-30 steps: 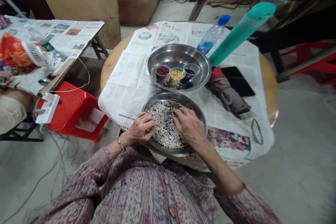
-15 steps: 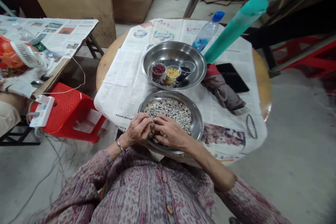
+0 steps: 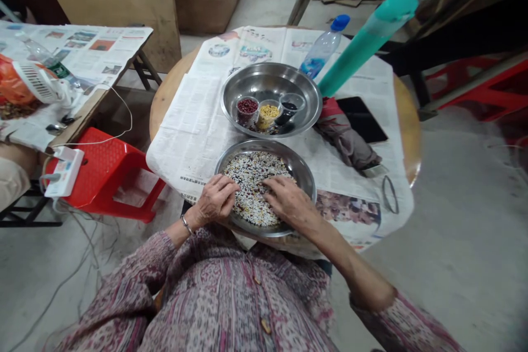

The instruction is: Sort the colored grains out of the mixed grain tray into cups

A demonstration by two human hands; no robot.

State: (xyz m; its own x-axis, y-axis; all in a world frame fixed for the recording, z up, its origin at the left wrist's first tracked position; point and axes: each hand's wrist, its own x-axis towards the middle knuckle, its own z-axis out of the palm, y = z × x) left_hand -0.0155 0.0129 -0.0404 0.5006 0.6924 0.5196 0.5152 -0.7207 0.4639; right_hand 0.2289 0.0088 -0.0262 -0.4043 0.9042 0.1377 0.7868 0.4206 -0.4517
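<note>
Two hands work inside the near steel pan [image 3: 303,173], which sits at the front edge of the round tabletop [image 3: 406,115] on spread newspaper [image 3: 193,132]. The mixed grains [image 3: 253,187], a pale heap flecked with dark and red bits, fill the pan's middle and lie between the hands. The left hand [image 3: 214,203] rests on the pan's left rim with its fingers curled loosely inward; whether that grip pinches any grain I cannot tell. The right hand [image 3: 291,203] lies flat over the heap's right side, fingers stretched toward the centre, its grip released and holding nothing that shows. From the right fingertips the heap spreads to the left and away from the body, so the right hand is nearer the bulk of it. Straight beyond, touching or just beside the near pan, stands the far steel pan [image 3: 307,93] with three small cups: a red-bean cup [image 3: 246,107], a yellow-grain cup [image 3: 268,113] and a dark-grain cup [image 3: 290,104], in a row from left to right.
</note>
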